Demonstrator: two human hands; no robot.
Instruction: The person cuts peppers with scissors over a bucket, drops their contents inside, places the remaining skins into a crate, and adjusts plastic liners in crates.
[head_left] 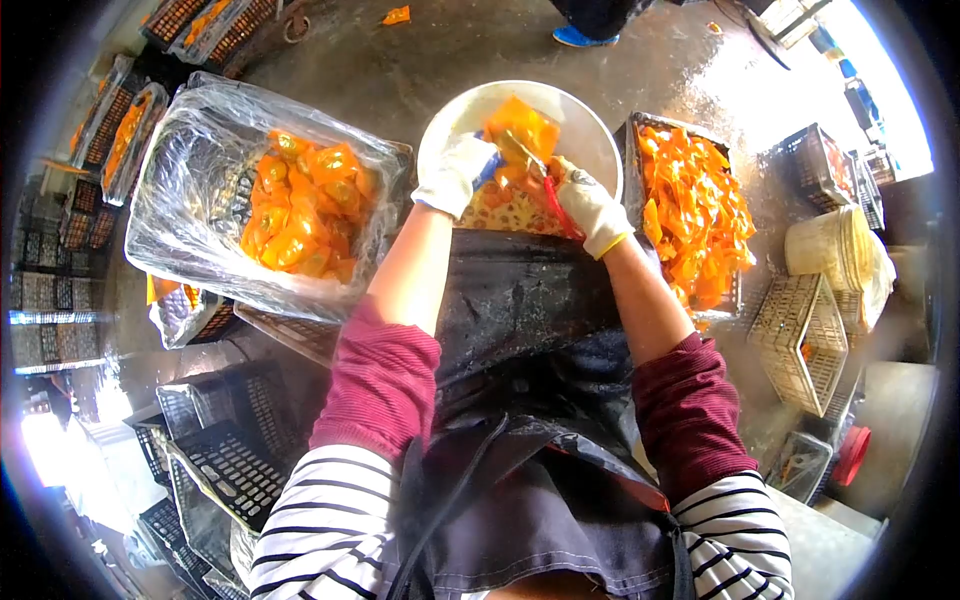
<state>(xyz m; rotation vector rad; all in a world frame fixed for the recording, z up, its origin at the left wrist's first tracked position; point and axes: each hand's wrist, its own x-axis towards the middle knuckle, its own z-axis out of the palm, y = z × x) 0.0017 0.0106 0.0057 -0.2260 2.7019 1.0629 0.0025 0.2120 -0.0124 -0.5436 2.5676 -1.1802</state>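
My left hand (457, 174), in a white work glove with blue at the fingers, is closed on a shiny orange packet (524, 128) above a round white tub (603, 122). In my right hand (591, 204), also gloved, is a pair of scissors (557, 205) with red handles; its blades point up and left against the packet. Whether they are cutting through it is hard to make out. Small pale and brownish pieces (510, 213) lie inside the tub below my hands. A dark apron covers my lap at the tub's near side.
To the left stands a crate lined with clear plastic (195, 190), holding plump orange packets (305, 210). At right, a crate is heaped with flat orange wrappers (695, 205). Farther right are a beige basket (800, 335) and a lidded bucket (828, 247). Black crates (230, 470) sit lower left. A person's blue shoe (583, 38) shows ahead.
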